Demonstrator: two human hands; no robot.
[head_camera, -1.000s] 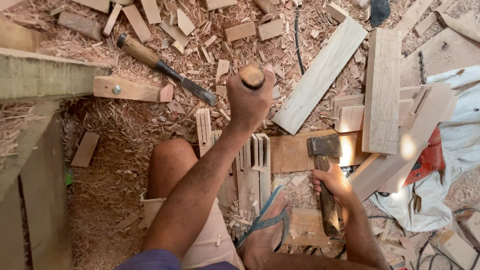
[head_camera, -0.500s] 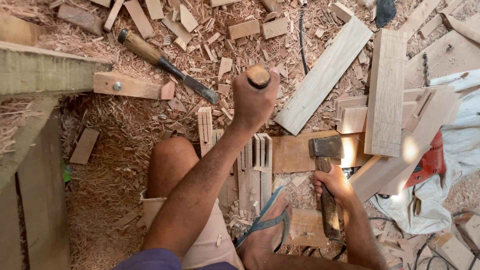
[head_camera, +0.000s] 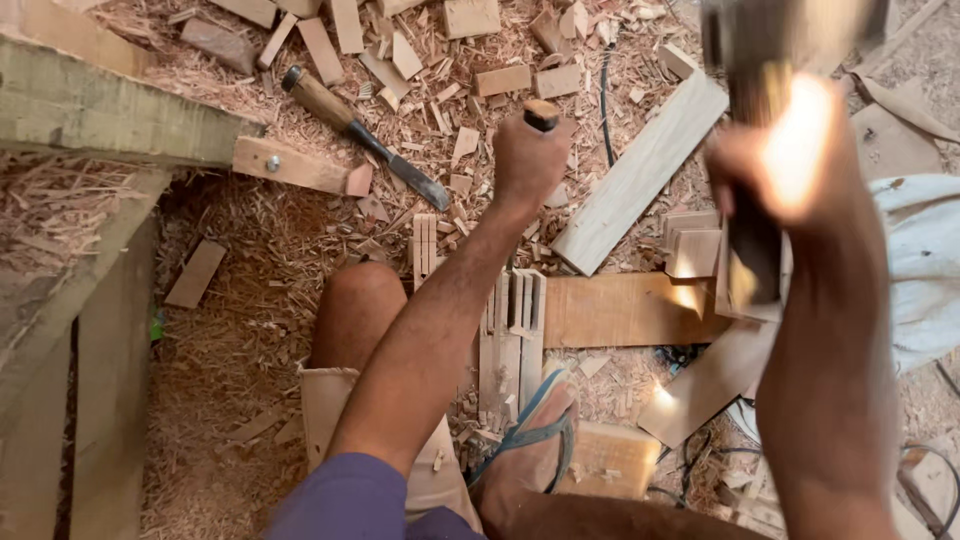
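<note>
My left hand (head_camera: 527, 158) grips an upright chisel; only its wooden handle top (head_camera: 541, 113) shows above my fist. Its blade is hidden behind my hand, over a slotted wooden workpiece (head_camera: 512, 330) pinned under my sandalled foot (head_camera: 530, 440). My right hand (head_camera: 775, 170) is raised high near the camera, blurred, closed on the handle of a hammer (head_camera: 755, 60) whose head is up at the frame's top.
A second chisel (head_camera: 360, 130) with a wooden handle lies on the sawdust to the left. A long plank (head_camera: 640, 175), flat boards (head_camera: 620, 310), offcuts and shavings cover the ground. A wooden bench frame (head_camera: 110, 110) stands at left; a black cable (head_camera: 603, 90) runs at the top.
My right hand has swung the hammer up from the boards at lower right to high near the camera. My left hand and chisel have stayed in place.
</note>
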